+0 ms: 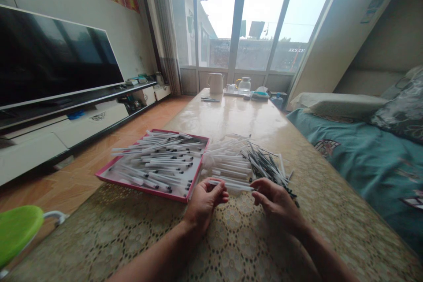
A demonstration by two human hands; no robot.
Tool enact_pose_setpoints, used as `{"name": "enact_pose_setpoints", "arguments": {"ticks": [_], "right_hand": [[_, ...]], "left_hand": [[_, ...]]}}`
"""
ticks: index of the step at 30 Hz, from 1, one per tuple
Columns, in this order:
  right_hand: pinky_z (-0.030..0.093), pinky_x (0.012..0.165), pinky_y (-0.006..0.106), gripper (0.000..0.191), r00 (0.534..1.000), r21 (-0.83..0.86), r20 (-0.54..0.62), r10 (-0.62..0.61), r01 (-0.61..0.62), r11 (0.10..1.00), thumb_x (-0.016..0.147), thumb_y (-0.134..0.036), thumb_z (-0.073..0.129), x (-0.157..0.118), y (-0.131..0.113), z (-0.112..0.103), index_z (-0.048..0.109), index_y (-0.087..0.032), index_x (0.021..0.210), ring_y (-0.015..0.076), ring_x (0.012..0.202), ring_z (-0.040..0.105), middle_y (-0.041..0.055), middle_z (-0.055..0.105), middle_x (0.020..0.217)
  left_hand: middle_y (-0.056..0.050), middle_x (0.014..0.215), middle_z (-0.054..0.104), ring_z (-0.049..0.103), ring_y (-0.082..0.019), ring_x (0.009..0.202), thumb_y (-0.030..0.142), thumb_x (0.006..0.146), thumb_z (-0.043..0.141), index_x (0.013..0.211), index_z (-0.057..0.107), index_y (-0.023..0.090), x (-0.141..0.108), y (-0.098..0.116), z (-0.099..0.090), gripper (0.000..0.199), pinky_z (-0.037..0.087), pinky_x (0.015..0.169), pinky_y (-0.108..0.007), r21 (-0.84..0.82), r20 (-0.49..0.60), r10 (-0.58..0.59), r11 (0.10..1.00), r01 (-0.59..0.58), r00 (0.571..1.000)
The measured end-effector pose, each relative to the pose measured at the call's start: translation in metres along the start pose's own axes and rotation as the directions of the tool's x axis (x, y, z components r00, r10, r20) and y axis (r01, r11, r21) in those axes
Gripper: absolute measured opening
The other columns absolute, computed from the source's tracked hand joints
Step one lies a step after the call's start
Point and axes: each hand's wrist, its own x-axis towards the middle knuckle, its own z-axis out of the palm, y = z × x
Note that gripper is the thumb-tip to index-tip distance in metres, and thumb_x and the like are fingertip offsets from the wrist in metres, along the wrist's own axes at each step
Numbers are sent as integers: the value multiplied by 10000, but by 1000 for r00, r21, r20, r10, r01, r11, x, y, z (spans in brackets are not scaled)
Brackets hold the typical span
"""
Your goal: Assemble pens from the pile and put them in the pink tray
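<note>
Between my hands lies a thin white pen tube (239, 186), roughly level above the table. My left hand (209, 198) pinches its left end between thumb and fingers. At its right end, the fingers of my right hand (271, 198) are closed around the tip. Left of my hands, a pink-rimmed tray (195, 180) holds many white pens with black ends (165, 158). Just beyond my hands is a pile of white tubes (231, 163). A heap of thin dark refills (267, 163) lies beside it, past my right hand.
The long table (139, 233) has a patterned cover. At its far end stand a beige kettle (216, 83), a glass jug (245, 85) and a tissue pack (260, 93). A green stool (20, 229) is at the lower left, a bed (346, 154) on the right.
</note>
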Motion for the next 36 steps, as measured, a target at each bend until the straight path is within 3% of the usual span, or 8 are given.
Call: {"name": "enact_pose_setpoints", "arguments": {"ticks": [5, 10, 15, 19, 24, 29, 34, 36], "right_hand": [[381, 526, 232, 381, 1000, -59, -8, -23, 22, 998, 924, -428, 402, 1, 1, 1, 588, -163, 723, 119, 512, 498, -5, 578, 556], [394, 537, 225, 275, 1000, -16, -3, -14, 14, 1000, 889, -413, 484, 0, -1, 1, 585, -157, 877, 128, 553, 536, -13, 594, 604], [387, 538, 237, 407, 999, -47, -6, -35, 35, 998, 933, -441, 363, 0, 0, 0, 569, -161, 721, 123, 512, 507, -4, 571, 550], [390, 532, 223, 276, 1000, -15, -1, -7, 7, 1000, 884, -422, 490, 0, 1, 0, 566, -159, 921, 129, 552, 535, -21, 584, 605], [378, 524, 235, 416, 1000, -40, 4, -9, 9, 999, 936, -453, 351, 0, 2, 2, 570, -162, 736, 121, 494, 498, -10, 559, 532], [394, 534, 227, 270, 1000, -27, 17, 2, -2, 1000, 884, -428, 491, 1, 3, 2, 556, -167, 909, 133, 548, 540, -20, 590, 596], [401, 553, 248, 406, 1000, -59, 9, -20, 20, 998, 940, -447, 343, 1, 2, 2, 571, -168, 752, 132, 520, 520, -3, 575, 547], [408, 561, 249, 359, 999, -64, -3, -35, 35, 997, 929, -437, 378, 0, 2, 1, 561, -174, 767, 135, 539, 524, -2, 586, 568]], "left_hand": [[5, 565, 632, 589, -85, 503, 334, 528, 853, 751, 621, 100, 1, -1, -1, 398, 498, 504, -175, -8, 8, 2, 1000, -2, 1000], [8, 563, 630, 586, -84, 499, 334, 519, 856, 743, 619, 101, 0, -2, 0, 402, 499, 500, -176, -13, 5, 4, 1000, -4, 1000], [8, 567, 630, 591, -86, 503, 327, 531, 852, 750, 620, 101, 0, -1, 0, 391, 503, 505, -180, -11, 5, 6, 1000, -6, 1000], [6, 561, 631, 588, -85, 496, 335, 527, 853, 752, 622, 100, 0, -1, 0, 399, 502, 502, -179, -6, 3, 3, 1000, -3, 1000], [8, 561, 629, 590, -86, 502, 339, 516, 857, 747, 622, 103, -1, 0, 0, 405, 499, 497, -175, -7, -6, 4, 1000, -4, 1000], [12, 558, 624, 587, -84, 501, 341, 514, 857, 748, 624, 104, -1, 0, 1, 406, 505, 505, -177, -8, -6, 3, 1000, -3, 1000], [9, 562, 624, 591, -89, 505, 324, 511, 861, 741, 631, 105, -1, 0, 1, 392, 507, 503, -180, -24, -15, -2, 1000, 2, 1000], [9, 559, 622, 591, -90, 503, 320, 511, 862, 733, 634, 106, -1, 0, 1, 383, 508, 501, -180, -31, -26, -4, 1000, 3, 1000]]}}
